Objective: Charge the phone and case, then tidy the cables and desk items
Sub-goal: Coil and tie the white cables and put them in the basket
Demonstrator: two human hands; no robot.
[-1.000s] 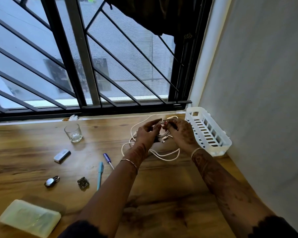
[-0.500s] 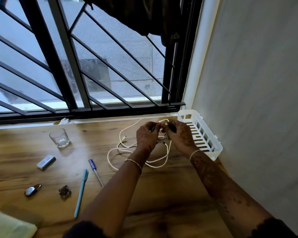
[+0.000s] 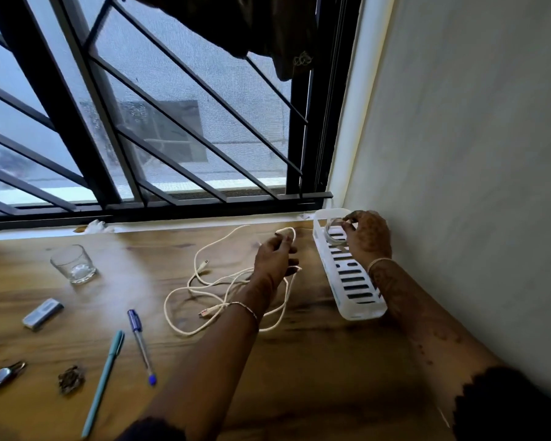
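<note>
A white slotted basket (image 3: pixel 360 308) lies on the wooden desk (image 3: pixel 299 377) beside the right wall. My right hand (image 3: pixel 368 235) is over its far end, fingers closed on a small coiled white cable (image 3: pixel 333 232) inside the basket. My left hand (image 3: pixel 275 257) hovers over the desk left of the basket, pinching a loop of a loose white cable (image 3: pixel 210 297). That cable sprawls in untidy loops under my left forearm, with its plug ends lying on the wood.
On the left of the desk lie a drinking glass (image 3: pixel 74 264), a small silver case (image 3: pixel 42 313), a blue-capped pen (image 3: pixel 140 345), a teal pen (image 3: pixel 104 381), a metal clip (image 3: pixel 5 374) and a small dark trinket (image 3: pixel 70 380). A barred window runs along the back.
Both hands held the cables together at the desk's middle. My right hand has since carried a coiled cable to the basket, while my left stays with the loose cable.
</note>
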